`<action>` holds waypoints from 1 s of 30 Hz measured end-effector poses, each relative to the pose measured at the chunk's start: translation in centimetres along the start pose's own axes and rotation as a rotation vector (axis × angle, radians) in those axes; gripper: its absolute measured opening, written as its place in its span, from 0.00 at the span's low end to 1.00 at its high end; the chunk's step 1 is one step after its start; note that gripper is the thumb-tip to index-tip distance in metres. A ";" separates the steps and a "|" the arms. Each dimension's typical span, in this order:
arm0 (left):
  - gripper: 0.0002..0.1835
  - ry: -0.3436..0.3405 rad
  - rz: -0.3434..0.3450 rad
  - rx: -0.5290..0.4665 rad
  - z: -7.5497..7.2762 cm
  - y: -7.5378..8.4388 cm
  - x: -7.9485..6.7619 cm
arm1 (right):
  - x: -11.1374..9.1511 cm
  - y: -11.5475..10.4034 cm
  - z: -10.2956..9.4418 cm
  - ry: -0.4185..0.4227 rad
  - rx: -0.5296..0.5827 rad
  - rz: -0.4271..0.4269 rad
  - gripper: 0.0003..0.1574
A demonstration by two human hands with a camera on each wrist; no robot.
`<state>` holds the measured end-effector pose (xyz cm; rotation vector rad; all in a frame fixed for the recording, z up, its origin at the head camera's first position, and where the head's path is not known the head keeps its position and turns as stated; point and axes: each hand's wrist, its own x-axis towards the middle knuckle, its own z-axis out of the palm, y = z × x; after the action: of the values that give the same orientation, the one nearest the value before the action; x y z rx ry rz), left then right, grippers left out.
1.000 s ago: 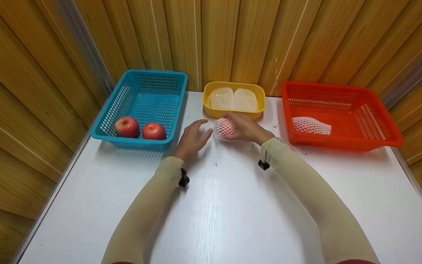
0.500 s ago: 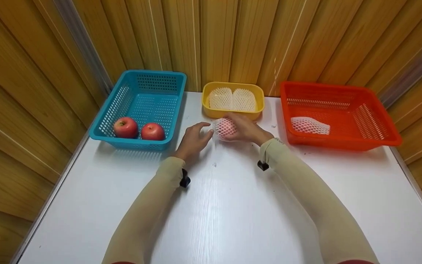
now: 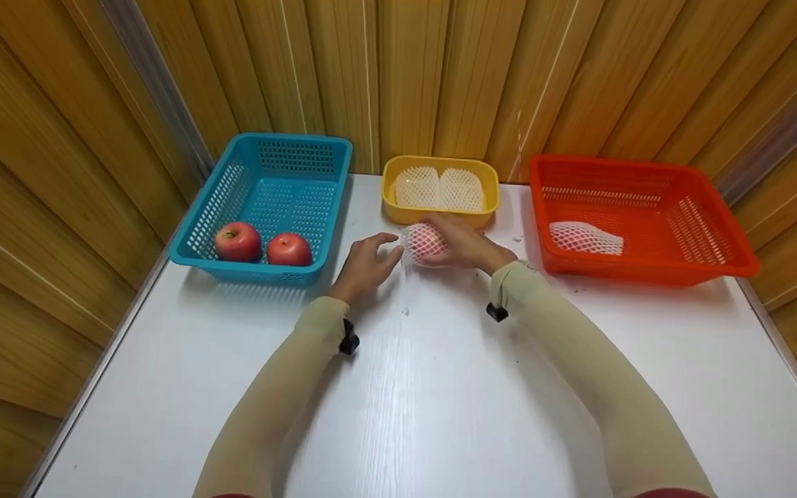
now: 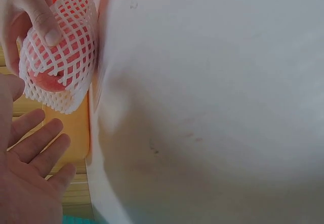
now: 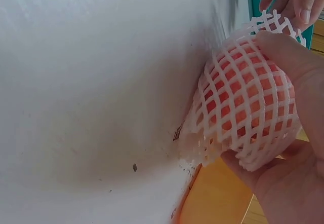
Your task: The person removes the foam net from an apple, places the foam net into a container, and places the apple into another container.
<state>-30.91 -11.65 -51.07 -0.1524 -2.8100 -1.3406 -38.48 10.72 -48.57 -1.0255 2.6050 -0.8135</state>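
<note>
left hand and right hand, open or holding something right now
Left hand: open, holding nothing.
Right hand: closed, holding a red apple in a white foam net.

In the head view the white worktop [image 3: 398, 415] is bright, with pale glare well in front of the yellow box [image 3: 402, 213]. Soft shadows lie under the blue basket [image 3: 260, 273] to its left and along the sleeves [image 3: 267, 394] before it; wall panels [image 3: 412, 76] behind it splay outward. Both wrist views are dimmer, greyer, with broad, blurry shadows; the netted apple [image 5: 248, 100] near it is fairly sharp.
</note>
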 end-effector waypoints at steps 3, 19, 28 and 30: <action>0.24 0.000 -0.004 0.001 0.0 0.0 0.0 | -0.2 0.0 -0.1 -0.002 0.002 0.001 0.46; 0.22 0.021 0.049 0.004 0.3 -0.3 0.0 | -0.8 0.2 -0.4 -0.001 -0.022 -0.026 0.50; 0.18 -0.008 -0.008 -0.033 0.5 -0.5 0.4 | -1.0 0.2 -0.3 -0.004 -0.029 -0.054 0.53; 0.17 -0.009 -0.016 -0.032 0.6 -0.5 0.5 | -1.1 0.2 -0.3 -0.006 -0.030 -0.045 0.53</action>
<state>-31.42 -11.50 -51.83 -0.1366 -2.8043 -1.3920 -37.94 11.71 -48.44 -1.0969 2.6059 -0.7821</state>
